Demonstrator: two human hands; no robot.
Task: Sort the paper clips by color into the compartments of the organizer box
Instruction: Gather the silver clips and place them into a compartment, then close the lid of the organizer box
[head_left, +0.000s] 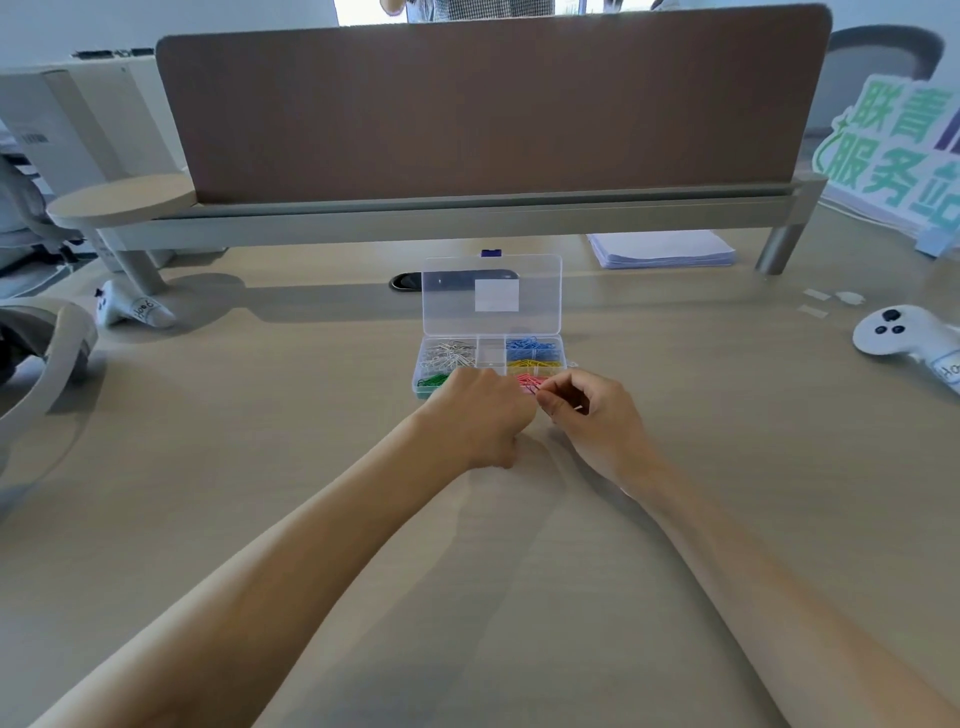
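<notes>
Bright even daylight, soft shadows under forearms, wide-angle edge bending, slight softness

The box is clear plastic with a white label on its lid. Its clips are silver, blue, yellow, green and pink. The desk is pale wood grain, the divider brown, the controllers white with black buttons, and the sign green-lettered.

Brown desk divider above pale wooden desk
</notes>
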